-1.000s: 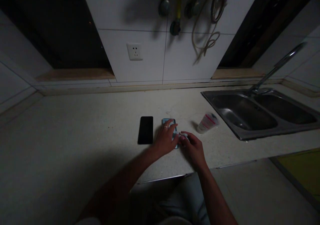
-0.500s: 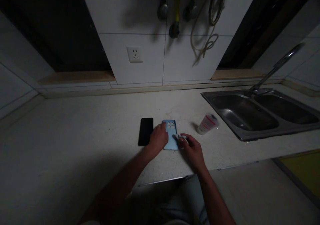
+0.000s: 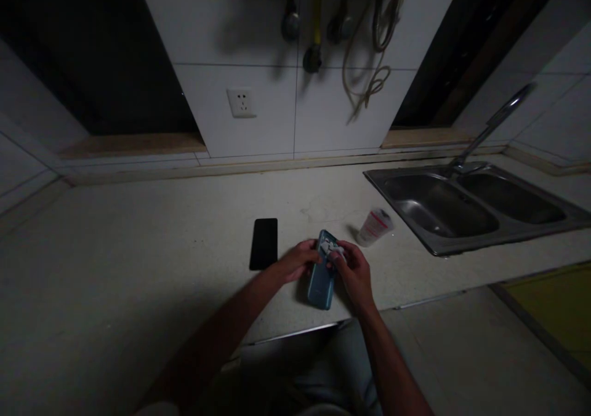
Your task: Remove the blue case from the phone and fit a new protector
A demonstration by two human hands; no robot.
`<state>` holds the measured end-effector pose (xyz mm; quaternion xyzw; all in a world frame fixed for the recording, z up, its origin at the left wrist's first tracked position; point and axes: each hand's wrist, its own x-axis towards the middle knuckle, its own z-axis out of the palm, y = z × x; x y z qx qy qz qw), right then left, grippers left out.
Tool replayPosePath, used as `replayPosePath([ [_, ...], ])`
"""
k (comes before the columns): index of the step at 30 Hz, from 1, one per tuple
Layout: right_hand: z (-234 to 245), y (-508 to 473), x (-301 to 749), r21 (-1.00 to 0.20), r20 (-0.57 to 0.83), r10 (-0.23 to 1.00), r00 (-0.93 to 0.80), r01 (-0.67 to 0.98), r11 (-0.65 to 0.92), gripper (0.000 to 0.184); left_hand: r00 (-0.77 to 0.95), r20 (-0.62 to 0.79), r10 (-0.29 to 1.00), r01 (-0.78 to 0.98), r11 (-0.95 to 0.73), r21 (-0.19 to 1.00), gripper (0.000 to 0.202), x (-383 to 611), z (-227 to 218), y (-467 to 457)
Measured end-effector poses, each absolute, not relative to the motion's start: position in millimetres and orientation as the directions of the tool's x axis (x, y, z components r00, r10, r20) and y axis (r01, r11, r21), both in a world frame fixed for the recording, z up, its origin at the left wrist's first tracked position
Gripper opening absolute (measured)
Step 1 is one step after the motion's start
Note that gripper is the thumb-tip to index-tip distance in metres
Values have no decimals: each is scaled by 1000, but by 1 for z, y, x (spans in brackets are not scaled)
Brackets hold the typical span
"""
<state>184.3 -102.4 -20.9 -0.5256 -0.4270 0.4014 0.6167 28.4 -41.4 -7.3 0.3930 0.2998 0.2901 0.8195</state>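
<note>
A blue phone case (image 3: pixel 320 287) is raised off the counter and tilted, its camera-hole end at the top. My left hand (image 3: pixel 299 261) grips its left edge with closed fingers. My right hand (image 3: pixel 354 272) pinches a crumpled white wipe (image 3: pixel 333 250), pressed to the inside of the case near the camera holes, which it partly hides. A black phone (image 3: pixel 264 244) lies flat on the counter, left of my left hand. Right of my right hand stands a clear plastic cup (image 3: pixel 373 226) with red print, apparently leaning.
The pale counter (image 3: pixel 138 237) runs along a tiled wall with a power socket (image 3: pixel 242 103). At the right is a steel double sink (image 3: pixel 434 244) with a tall tap (image 3: pixel 492 124). Pipes and a looped cord (image 3: pixel 369 90) hang on the wall.
The case lay flat on the counter; now my left hand has lifted and tilted it closer to me. My right hand with the wipe has moved up towards the camera holes. The view has shifted slightly.
</note>
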Motion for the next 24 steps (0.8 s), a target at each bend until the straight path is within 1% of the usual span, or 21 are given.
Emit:
replayPosePath([
  [2,-17,-103,183,-987,101,937,335,-82,135,40,637,-249,729,-324,547,772,44,32,-10,-43],
  [4,-15,-102,182,-983,110,933,342,-104,154,37,615,-262,744,-389,575,720,40,36,-13,-44],
  [7,-16,-100,182,-976,122,934,336,-130,175,36,621,-304,723,-421,635,648,35,42,-17,-43],
  [10,-16,-98,181,-977,152,929,339,-88,192,31,616,-306,726,-463,648,604,38,44,-19,-42],
  [13,-9,-96,181,-974,223,926,304,44,221,25,614,-318,722,-502,669,548,41,43,-21,-40],
  [15,1,-93,182,-962,268,930,251,125,243,24,627,-364,689,-490,712,503,39,41,-22,-37],
  [17,13,-87,183,-935,326,926,190,209,286,24,615,-435,657,-463,748,476,34,40,-22,-36],
  [19,22,-79,186,-881,411,898,159,320,347,23,601,-468,648,-459,759,461,34,41,-19,-37],
  [21,26,-71,190,-803,503,846,177,459,381,22,623,-426,656,-486,752,446,41,43,-16,-39],
  [24,25,-62,193,-694,585,786,198,623,360,22,667,-322,672,-531,732,427,56,48,-14,-42],
])
